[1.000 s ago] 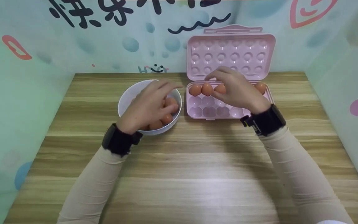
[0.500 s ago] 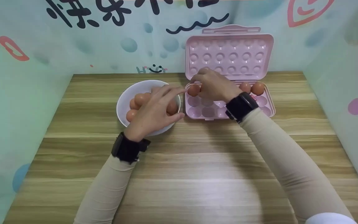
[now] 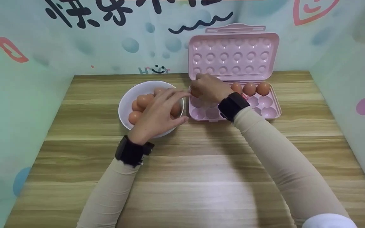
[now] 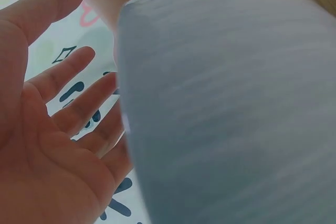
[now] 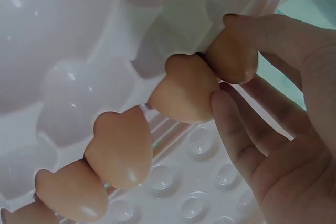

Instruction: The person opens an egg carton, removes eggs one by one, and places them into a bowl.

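Observation:
My right hand (image 3: 211, 88) reaches over the back row of a pink egg carton (image 3: 268, 112). Thumb and fingers pinch the end egg (image 5: 233, 53) at the row's left, as the right wrist view shows; one fingertip also meets the neighbouring egg (image 5: 186, 90). Further along that row, brown eggs (image 3: 249, 89) sit in their cups. My left hand (image 3: 155, 115), fingers spread and thumb apart, hovers over the right part of a white bowl (image 3: 124, 106) of brown eggs (image 3: 144, 101), partly covering them. The bowl's outer wall (image 4: 226, 103) fills much of the left wrist view.
The carton's raised lid (image 3: 233, 57) stands open behind it, near the patterned backdrop (image 3: 106, 47). Cups (image 3: 198, 113) in the carton's front row hold no eggs. Bowl and carton stand close together at the back of the wooden table (image 3: 182, 177).
My right hand has moved left along the back row to the end egg, uncovering eggs on the right. My left hand has shifted slightly right and nearer, its fingers spreading over the bowl.

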The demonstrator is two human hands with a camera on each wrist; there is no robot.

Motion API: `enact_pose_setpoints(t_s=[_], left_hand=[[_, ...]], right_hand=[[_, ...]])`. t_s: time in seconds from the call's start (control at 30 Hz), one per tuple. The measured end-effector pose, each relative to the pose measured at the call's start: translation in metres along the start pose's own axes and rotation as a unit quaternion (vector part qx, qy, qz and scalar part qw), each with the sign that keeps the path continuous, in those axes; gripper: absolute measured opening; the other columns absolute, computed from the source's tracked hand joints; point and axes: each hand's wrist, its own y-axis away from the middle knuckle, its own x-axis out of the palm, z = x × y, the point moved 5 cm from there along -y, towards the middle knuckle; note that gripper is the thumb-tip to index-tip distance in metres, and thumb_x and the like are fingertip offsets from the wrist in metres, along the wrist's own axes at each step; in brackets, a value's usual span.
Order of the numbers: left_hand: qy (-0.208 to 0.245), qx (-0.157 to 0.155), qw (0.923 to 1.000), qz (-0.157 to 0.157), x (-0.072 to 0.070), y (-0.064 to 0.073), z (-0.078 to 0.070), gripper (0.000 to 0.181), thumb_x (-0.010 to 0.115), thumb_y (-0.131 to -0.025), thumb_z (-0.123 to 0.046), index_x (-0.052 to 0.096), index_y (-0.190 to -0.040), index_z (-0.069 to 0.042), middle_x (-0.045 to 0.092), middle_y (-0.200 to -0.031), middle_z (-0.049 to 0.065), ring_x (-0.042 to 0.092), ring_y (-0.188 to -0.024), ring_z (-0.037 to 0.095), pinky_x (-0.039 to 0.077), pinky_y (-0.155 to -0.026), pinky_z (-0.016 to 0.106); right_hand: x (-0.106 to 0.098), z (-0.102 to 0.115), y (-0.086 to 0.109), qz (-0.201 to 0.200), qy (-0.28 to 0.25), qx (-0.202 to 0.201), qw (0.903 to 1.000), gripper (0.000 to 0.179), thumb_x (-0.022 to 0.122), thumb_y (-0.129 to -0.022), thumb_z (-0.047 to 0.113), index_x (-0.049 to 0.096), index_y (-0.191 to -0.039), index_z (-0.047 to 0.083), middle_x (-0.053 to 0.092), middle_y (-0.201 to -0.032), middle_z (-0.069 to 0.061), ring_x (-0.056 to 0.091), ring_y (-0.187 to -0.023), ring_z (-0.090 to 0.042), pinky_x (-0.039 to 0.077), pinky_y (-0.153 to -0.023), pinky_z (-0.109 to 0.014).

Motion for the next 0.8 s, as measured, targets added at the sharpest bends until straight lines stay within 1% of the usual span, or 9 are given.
enact_pose_setpoints(t_s=[0.17,0.3,0.47,0.57,0.67,0.73,0.8], left_hand=[[0.006,-0.004,1.0,0.002,0.001,0.0,0.001,0.063,0.081,-0.094,-0.032,0.057,-0.151,-0.019,0.052,-0.156,0.005,0.046,-0.145,0.027,0.034,-0.123,0.048],[0.012,-0.012,0.9999,0.003,0.002,0.0,0.002,0.062,0.082,-0.094,-0.031,0.059,-0.15,-0.017,0.053,-0.155,0.006,0.046,-0.144,0.027,0.037,-0.121,0.046],[0.011,-0.018,0.9998,0.001,0.001,0.001,0.003,0.06,0.081,-0.093,-0.031,0.06,-0.148,-0.018,0.054,-0.153,0.005,0.047,-0.142,0.026,0.034,-0.122,0.046],[0.012,-0.02,0.9997,0.0,0.001,0.001,0.003,0.059,0.081,-0.094,-0.031,0.06,-0.148,-0.019,0.054,-0.152,0.005,0.047,-0.142,0.025,0.035,-0.122,0.045],[0.014,-0.021,0.9997,-0.002,0.001,0.0,0.004,0.059,0.08,-0.094,-0.032,0.06,-0.148,-0.019,0.055,-0.151,0.005,0.048,-0.141,0.025,0.036,-0.121,0.045],[0.013,-0.025,0.9996,-0.004,0.0,-0.001,0.004,0.059,0.08,-0.095,-0.033,0.059,-0.148,-0.019,0.055,-0.15,0.005,0.048,-0.14,0.026,0.035,-0.122,0.046],[0.013,-0.026,0.9995,-0.009,-0.001,-0.001,0.004,0.058,0.08,-0.095,-0.033,0.06,-0.147,-0.02,0.056,-0.148,0.004,0.048,-0.139,0.027,0.035,-0.121,0.047]], right_hand=[[0.004,-0.002,-0.002,0.001,0.006,0.012,0.9999,0.011,0.071,-0.086,-0.009,0.073,-0.09,0.001,0.059,-0.087,-0.012,0.056,-0.079,-0.028,0.048,-0.069,-0.038],[0.007,-0.003,-0.004,0.005,0.01,0.021,0.9997,0.014,0.071,-0.082,-0.008,0.074,-0.09,0.002,0.061,-0.086,-0.011,0.056,-0.08,-0.028,0.048,-0.069,-0.038],[0.008,-0.005,-0.008,-0.003,0.015,0.011,0.9998,0.019,0.073,-0.085,-0.007,0.081,-0.099,0.003,0.072,-0.093,-0.015,0.065,-0.087,-0.031,0.057,-0.076,-0.041],[0.008,-0.006,-0.01,-0.011,0.013,0.001,0.9999,0.02,0.075,-0.086,-0.007,0.082,-0.102,0.003,0.074,-0.094,-0.016,0.067,-0.088,-0.032,0.058,-0.078,-0.042],[0.006,-0.007,-0.008,-0.024,0.0,-0.009,0.9997,0.018,0.076,-0.086,-0.006,0.081,-0.1,0.003,0.071,-0.09,-0.016,0.064,-0.083,-0.031,0.056,-0.074,-0.041],[0.003,-0.008,-0.005,-0.038,-0.011,-0.014,0.9991,0.018,0.078,-0.086,-0.005,0.081,-0.102,0.003,0.071,-0.089,-0.015,0.063,-0.082,-0.03,0.054,-0.073,-0.041],[-0.003,-0.009,0.0,-0.054,-0.022,-0.016,0.9982,0.018,0.082,-0.086,-0.002,0.08,-0.104,0.003,0.071,-0.091,-0.014,0.062,-0.083,-0.03,0.053,-0.075,-0.042]])
